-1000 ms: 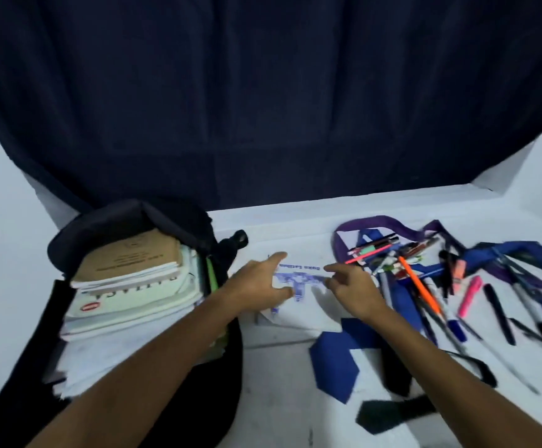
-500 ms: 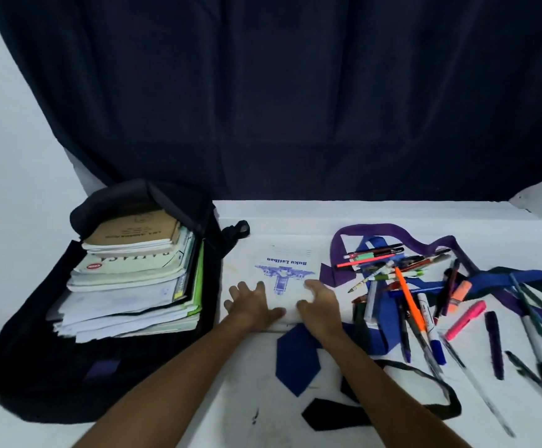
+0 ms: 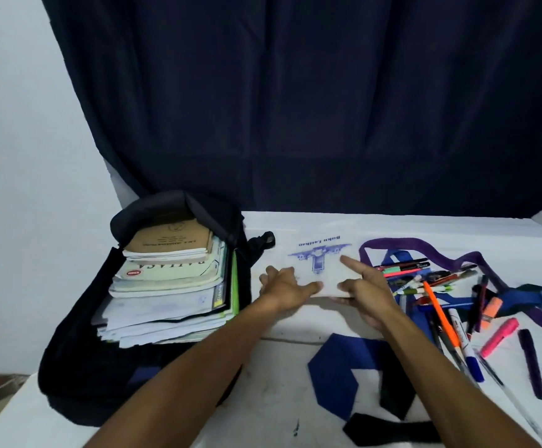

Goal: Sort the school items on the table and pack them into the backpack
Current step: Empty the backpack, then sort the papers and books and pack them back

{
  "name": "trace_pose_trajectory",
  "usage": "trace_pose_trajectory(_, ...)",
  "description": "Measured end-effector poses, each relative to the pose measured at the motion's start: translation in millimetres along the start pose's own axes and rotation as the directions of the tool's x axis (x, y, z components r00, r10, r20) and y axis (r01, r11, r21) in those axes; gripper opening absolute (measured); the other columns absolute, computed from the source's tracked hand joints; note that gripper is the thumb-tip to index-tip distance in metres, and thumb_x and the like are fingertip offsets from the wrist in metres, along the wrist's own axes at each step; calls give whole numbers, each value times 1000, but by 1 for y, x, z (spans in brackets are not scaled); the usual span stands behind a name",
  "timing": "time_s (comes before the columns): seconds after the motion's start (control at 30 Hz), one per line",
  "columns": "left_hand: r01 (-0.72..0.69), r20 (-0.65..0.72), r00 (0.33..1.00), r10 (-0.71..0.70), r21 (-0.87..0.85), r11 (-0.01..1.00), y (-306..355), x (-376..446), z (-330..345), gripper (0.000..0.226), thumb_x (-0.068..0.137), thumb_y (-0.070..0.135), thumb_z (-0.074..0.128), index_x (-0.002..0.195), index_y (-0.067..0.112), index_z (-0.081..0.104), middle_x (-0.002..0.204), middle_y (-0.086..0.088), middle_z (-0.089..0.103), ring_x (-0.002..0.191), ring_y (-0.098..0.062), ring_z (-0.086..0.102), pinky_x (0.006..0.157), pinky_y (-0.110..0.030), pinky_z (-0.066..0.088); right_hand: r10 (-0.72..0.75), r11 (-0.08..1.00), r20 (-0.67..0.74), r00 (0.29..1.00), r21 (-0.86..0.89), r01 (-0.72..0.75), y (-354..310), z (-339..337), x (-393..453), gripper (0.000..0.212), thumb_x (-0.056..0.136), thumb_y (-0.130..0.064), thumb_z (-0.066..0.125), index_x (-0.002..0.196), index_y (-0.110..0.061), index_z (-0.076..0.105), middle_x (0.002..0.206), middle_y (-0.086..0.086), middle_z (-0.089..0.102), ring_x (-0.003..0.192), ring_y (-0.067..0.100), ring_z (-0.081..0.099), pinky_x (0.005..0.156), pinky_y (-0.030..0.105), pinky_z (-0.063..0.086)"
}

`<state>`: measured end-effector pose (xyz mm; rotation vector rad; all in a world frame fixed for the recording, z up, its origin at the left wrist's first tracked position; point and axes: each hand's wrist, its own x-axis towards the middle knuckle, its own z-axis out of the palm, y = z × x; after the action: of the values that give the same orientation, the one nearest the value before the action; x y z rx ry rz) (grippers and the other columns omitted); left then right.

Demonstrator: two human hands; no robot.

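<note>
A white booklet (image 3: pixel 308 247) with a blue printed emblem lies in the middle of the white table (image 3: pixel 282 399), its near edge raised. My left hand (image 3: pixel 284 287) holds that edge on the left, fingers spread on the cover and thumb along the edge. On the right, my right hand (image 3: pixel 365 287) holds the same edge with its index finger straight on the cover. The black backpack (image 3: pixel 79 367) lies open at the left, with a stack of books and papers (image 3: pixel 166 286) inside. Several pens and markers (image 3: pixel 437 305) are scattered at the right.
Purple and blue lanyards (image 3: pixel 392 245) tangle under the pens. A blue fabric piece (image 3: pixel 337 376) and a black strap (image 3: pixel 389 431) lie near the front edge. A dark curtain (image 3: pixel 295 108) hangs behind the table, with white wall at the left.
My hands slid from the top of the booklet to its near edge and took hold of it. That edge has come up off the table. The view has moved closer.
</note>
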<state>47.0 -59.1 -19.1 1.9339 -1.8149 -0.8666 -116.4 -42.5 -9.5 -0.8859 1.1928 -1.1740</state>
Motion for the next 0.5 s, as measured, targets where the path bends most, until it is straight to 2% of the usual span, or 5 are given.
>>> trace_pose_trajectory(0.13,-67,-142,987,70,28,997,2,-12,-59,61,80,66,62,112,15,57,126,-11,35,121,-30,32,98,-32,35,-89,994,40,995,64,86,-33,43,-10,61,87,17,47,142,-10,44,120,9,66,96,24,68,68,37,57)
trace_pose_trajectory(0.27,-89,-255,961,103,66,994,-35,-37,-125,48,71,73,61,76,27,52,105,-9,52,111,-22,35,88,-31,36,-104,991,160,982,101,89,-45,108,-27,61,87,17,47,142,-8,43,116,7,68,88,21,70,66,34,58)
trace_pose_trajectory(0.4,-48,-327,940,93,143,989,-82,-82,-183,56,66,75,65,87,24,67,88,-1,62,108,-20,41,92,-34,42,-53,991,313,948,135,11,-37,172,-48,58,87,17,48,141,-6,43,127,10,60,93,21,67,60,29,58)
trace_pose_trajectory(0.43,-27,-341,938,68,121,992,-93,-94,-194,52,64,73,68,79,24,68,81,-3,60,104,-21,44,91,-36,45,-29,990,353,935,138,-21,-32,186,-54,58,88,17,48,141,-5,43,127,9,60,94,22,67,61,29,58)
trace_pose_trajectory(0.5,30,-341,940,5,98,995,-111,-112,-207,50,69,64,75,51,23,53,62,-9,46,85,-18,43,74,-35,46,30,983,414,910,152,-101,-22,207,-62,56,88,17,47,140,-4,44,117,7,63,94,24,66,62,30,59)
